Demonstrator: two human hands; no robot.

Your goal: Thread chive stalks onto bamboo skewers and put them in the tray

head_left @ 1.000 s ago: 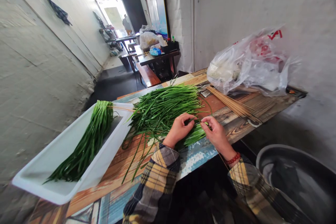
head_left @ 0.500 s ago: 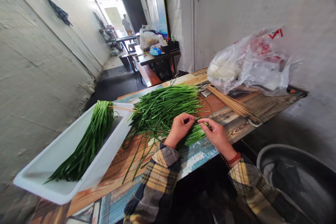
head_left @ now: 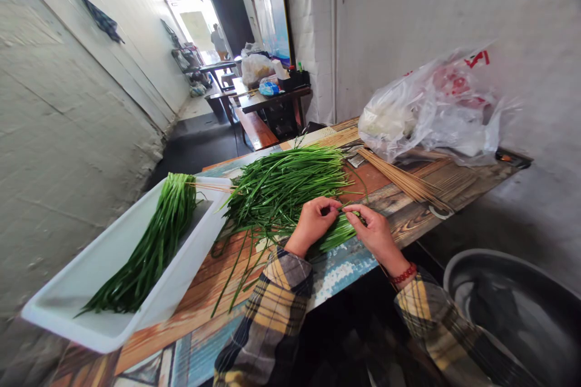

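Note:
Over the near edge of the green chives (head_left: pixel 290 184) heaped on the table, my left hand (head_left: pixel 315 222) is closed in a pinch, thumb against forefinger. Just beside it, my right hand (head_left: pixel 373 233) pinches too, its fingertips almost meeting the left ones. A bit of thin green chive stalk shows between the fingertips; the rest of it is hidden. Under and between my hands lies a smaller bunch of chives (head_left: pixel 338 234) with pale stem ends toward the right. More chives (head_left: pixel 149 248), threaded on thin sticks at their stem ends, hang into the white tray (head_left: pixel 181 281) at left.
Bamboo skewers (head_left: pixel 402 176) lie in a bundle on the right of the wooden table (head_left: pixel 200 296), before a clear plastic bag (head_left: pixel 431 112). A grey basin (head_left: pixel 472 260) stands low at right. A few loose chives (head_left: pixel 233 278) lie near the tray. Farther off is a dark table (head_left: pixel 258 101).
My left fingertips have shifted slightly to the right, toward my right hand. The chives, tray and skewers stay put.

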